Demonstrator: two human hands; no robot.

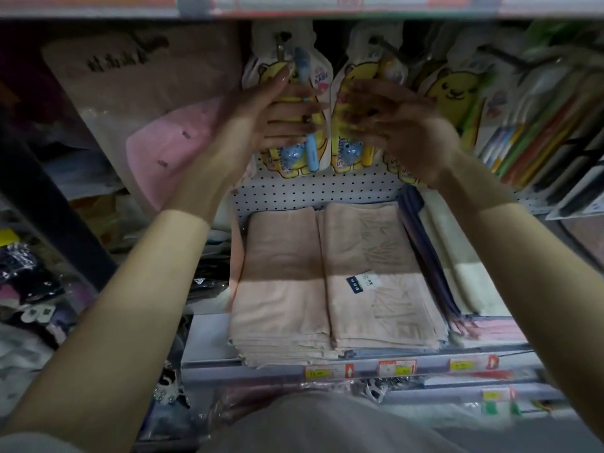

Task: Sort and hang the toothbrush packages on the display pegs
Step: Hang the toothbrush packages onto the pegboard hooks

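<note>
Yellow bear-printed toothbrush packages hang on pegs on a dotted pegboard. The left package with a blue toothbrush hangs from the left peg; my left hand grips it round the middle, thumb up on its front. The middle package hangs from a second peg; my right hand holds it with curled fingers, blurred by motion. A third bear package hangs to the right, untouched.
Folded beige towels lie stacked on the shelf below. A pink bagged item hangs at left. Long toothbrush packs lean at right. A shelf edge runs just above the pegs. Price tags line the lower rail.
</note>
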